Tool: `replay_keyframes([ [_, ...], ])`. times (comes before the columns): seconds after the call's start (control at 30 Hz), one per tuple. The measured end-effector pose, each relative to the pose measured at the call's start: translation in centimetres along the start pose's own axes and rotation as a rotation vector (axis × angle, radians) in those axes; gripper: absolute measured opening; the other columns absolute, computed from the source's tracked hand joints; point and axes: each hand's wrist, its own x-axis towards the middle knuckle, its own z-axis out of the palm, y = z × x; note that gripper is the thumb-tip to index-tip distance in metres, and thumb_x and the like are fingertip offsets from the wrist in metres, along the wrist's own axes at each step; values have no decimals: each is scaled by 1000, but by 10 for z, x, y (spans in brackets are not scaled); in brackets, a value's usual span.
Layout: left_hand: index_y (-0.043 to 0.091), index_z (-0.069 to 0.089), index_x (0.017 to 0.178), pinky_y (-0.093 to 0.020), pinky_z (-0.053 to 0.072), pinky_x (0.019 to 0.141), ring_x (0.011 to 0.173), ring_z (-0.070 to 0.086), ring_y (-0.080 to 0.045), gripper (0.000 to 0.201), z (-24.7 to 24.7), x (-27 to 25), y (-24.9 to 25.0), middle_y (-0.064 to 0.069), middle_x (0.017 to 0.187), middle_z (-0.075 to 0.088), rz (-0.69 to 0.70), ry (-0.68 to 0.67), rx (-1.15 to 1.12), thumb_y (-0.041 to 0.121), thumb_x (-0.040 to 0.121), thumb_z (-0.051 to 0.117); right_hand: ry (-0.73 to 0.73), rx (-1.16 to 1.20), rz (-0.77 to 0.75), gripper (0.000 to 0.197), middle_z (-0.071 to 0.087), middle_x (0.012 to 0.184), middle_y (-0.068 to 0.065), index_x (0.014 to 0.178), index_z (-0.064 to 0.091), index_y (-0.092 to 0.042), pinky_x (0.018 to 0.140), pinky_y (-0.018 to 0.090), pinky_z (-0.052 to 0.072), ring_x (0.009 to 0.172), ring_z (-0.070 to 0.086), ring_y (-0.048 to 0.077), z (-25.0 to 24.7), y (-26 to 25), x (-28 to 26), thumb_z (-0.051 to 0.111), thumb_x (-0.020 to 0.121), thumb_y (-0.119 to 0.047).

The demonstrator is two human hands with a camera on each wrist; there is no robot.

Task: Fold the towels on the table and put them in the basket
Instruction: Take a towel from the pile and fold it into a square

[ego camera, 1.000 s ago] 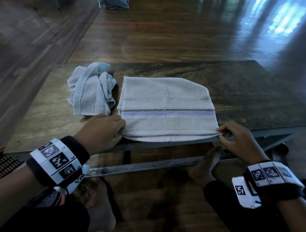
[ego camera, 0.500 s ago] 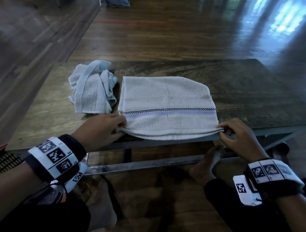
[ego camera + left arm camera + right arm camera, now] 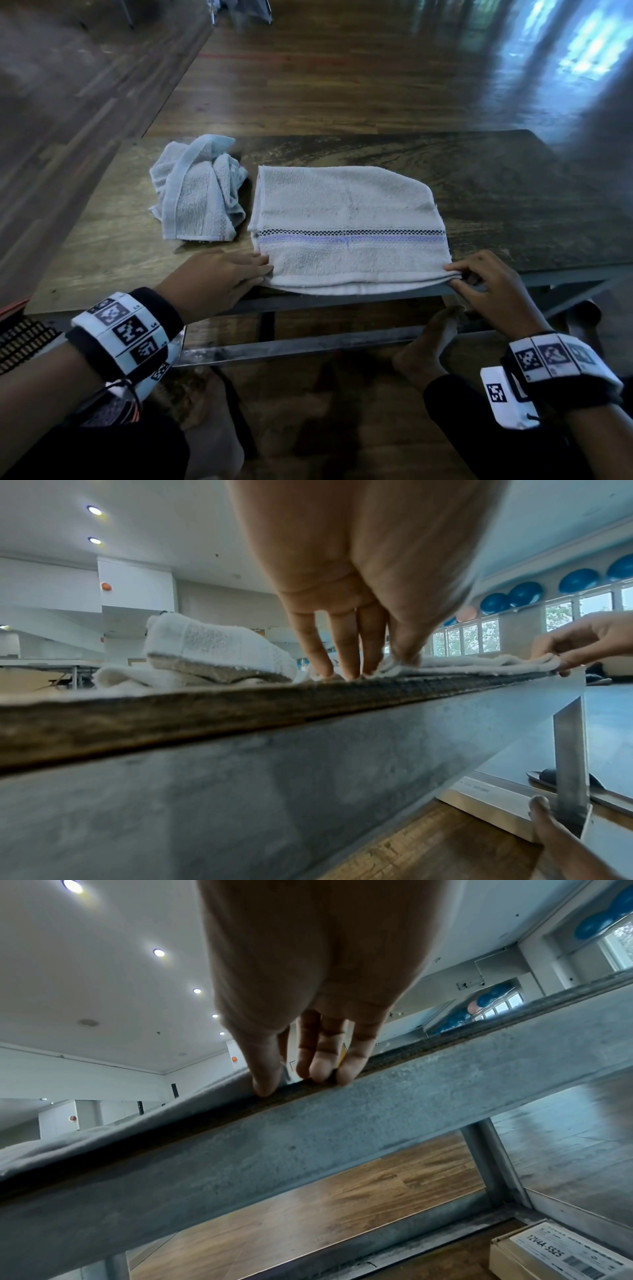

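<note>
Crumpled towel [image 3: 198, 192] lies on the table [image 3: 513, 192], left of the folded towel [image 3: 346, 226]. Left hand [image 3: 219, 277] pinches the folded towel's near-left corner, other fingers [image 3: 346, 653] straight down on the tabletop. Right hand [image 3: 493, 291] pinches its near-right corner at the table edge.

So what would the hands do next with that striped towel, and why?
Probably lift the near edge and fold it away over the far half. The left hand and right hand each hold a near corner of the striped towel, which lies flat and only partly folded on the table.
</note>
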Motion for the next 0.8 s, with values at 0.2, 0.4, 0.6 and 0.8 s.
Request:
replay_keyframes([
  [0.2,21,71,106,-30,55,74,92,70,-16,44,-9,0,1,0,109,71,106,-4,60,54,79,61,-4,11,-16,31,58,91,6,102,68,-3,76,2,40,75,54,10,-3,-3,2,75,72,3],
  [0.4,18,65,91,-30,51,71,79,66,-21,40,3,-2,6,0,91,67,138,4,231,35,60,83,-48,-2,-53,28,59,92,2,98,68,-7,75,13,45,78,58,14,-7,-5,1,76,72,-1],
  [0.6,20,67,78,-29,48,63,71,62,-17,12,-15,-18,24,6,77,64,-79,143,-161,18,73,78,-71,90,32,25,58,94,-6,96,64,-23,77,27,41,92,54,12,-28,-26,-13,70,79,-5],
  [0.8,32,70,81,-1,40,64,74,61,9,10,-78,-41,50,24,73,69,-241,479,-443,34,71,72,63,212,35,29,64,106,-3,95,63,-23,88,10,43,100,57,6,-88,-75,-22,68,79,1],
])
